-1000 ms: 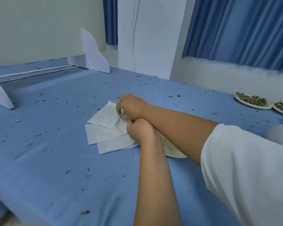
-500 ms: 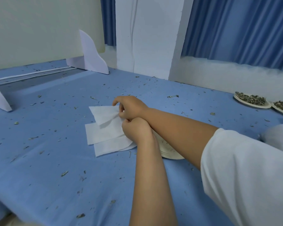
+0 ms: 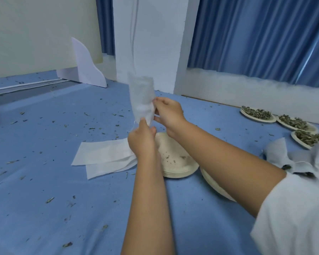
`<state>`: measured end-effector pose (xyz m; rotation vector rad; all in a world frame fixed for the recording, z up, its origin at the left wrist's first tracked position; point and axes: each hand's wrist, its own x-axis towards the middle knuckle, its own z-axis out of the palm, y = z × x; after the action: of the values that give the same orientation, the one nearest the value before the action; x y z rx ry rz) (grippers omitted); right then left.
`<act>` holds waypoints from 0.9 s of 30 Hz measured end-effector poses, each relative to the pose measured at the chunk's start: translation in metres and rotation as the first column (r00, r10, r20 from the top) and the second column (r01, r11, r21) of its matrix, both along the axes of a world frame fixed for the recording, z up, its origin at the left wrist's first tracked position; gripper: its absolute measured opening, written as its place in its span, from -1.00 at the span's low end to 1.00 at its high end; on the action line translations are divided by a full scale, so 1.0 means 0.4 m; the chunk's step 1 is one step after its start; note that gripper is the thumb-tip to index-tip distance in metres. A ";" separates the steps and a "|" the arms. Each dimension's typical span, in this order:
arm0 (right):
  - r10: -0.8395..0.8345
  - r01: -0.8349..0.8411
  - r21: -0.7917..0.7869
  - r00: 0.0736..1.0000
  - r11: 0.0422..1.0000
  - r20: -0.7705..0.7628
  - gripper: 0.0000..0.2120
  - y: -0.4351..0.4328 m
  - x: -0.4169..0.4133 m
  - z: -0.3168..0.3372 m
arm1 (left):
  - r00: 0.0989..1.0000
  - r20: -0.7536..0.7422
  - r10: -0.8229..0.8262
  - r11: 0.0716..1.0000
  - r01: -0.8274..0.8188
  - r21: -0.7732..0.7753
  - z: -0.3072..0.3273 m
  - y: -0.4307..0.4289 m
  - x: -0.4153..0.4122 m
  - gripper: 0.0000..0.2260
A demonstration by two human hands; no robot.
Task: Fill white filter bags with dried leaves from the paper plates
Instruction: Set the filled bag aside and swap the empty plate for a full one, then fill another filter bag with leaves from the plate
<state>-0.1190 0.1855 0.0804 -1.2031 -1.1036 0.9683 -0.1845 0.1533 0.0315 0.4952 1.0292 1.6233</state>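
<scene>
Pinched by the fingers of the left hand [image 3: 142, 142] at its bottom edge and the right hand [image 3: 168, 115] at its side, a gauzy white filter bag [image 3: 141, 97] is held upright above the blue worktop [image 3: 44, 199]. Flat spare bags [image 3: 103, 155] and stacked paper plates [image 3: 179, 162] are laid just underneath, with leaf-heaped plates [image 3: 256, 115] far right.

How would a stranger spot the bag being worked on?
Find the blue table; near its middle lies a pile of flat white bags. Above it, one bag stands upright in the air, pinched between left hand and right hand, unlike those lying flat.
</scene>
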 end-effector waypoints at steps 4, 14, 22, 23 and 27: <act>-0.002 -0.013 -0.041 0.934 0.999 -0.357 -0.87 -0.085 0.124 0.035 | 0.991 0.029 -0.130 0.992 0.130 0.008 0.040 -0.037 0.038 -0.75; -0.160 0.056 -0.297 0.928 0.953 -0.337 -0.86 -0.316 0.314 0.008 | 0.876 0.365 -0.314 0.949 0.302 0.092 0.080 -0.146 0.178 -0.95; -0.239 0.164 -0.206 0.874 0.965 -0.422 -0.90 -0.365 0.314 -0.050 | 0.874 0.232 -0.426 0.902 0.430 0.036 0.051 -0.209 0.270 -0.91; -0.234 0.164 -0.187 0.854 0.969 -0.465 -0.89 -0.367 0.314 -0.057 | 0.858 0.259 -0.443 0.893 0.447 0.045 0.052 -0.214 0.273 -0.93; -0.168 0.128 -0.109 0.820 0.986 -0.548 -0.87 -0.376 0.314 -0.083 | 0.813 0.331 -0.480 0.871 0.487 0.066 0.061 -0.223 0.277 -0.95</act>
<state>0.0068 0.0353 0.0470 -0.9490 -0.5054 1.1452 -0.0738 0.0642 0.0560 0.4035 0.5951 1.1796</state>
